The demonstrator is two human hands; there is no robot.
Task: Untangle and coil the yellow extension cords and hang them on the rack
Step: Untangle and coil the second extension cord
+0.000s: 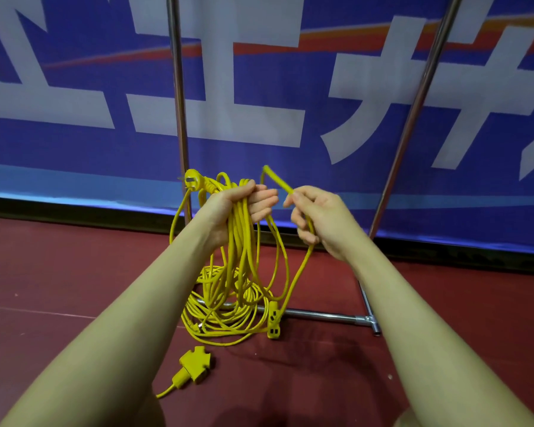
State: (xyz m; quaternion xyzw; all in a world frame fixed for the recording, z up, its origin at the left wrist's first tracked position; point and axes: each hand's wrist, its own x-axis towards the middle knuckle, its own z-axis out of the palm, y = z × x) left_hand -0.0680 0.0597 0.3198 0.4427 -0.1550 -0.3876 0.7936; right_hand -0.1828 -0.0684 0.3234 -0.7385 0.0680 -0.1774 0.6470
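Note:
My left hand grips a bundle of hanging loops of yellow extension cord, with the cord's plug sticking out at the upper left. Just to the right, my right hand pinches a strand of the same cord, bent into a peak above the fingers. That strand runs down to a yellow socket block dangling near the floor. A second yellow cord lies in a loose pile on the floor below. The metal rack stands behind, with two upright poles and a low crossbar.
A yellow multi-way socket with a short lead lies on the dark red floor near my left forearm. A blue banner with large white characters covers the wall behind the rack poles.

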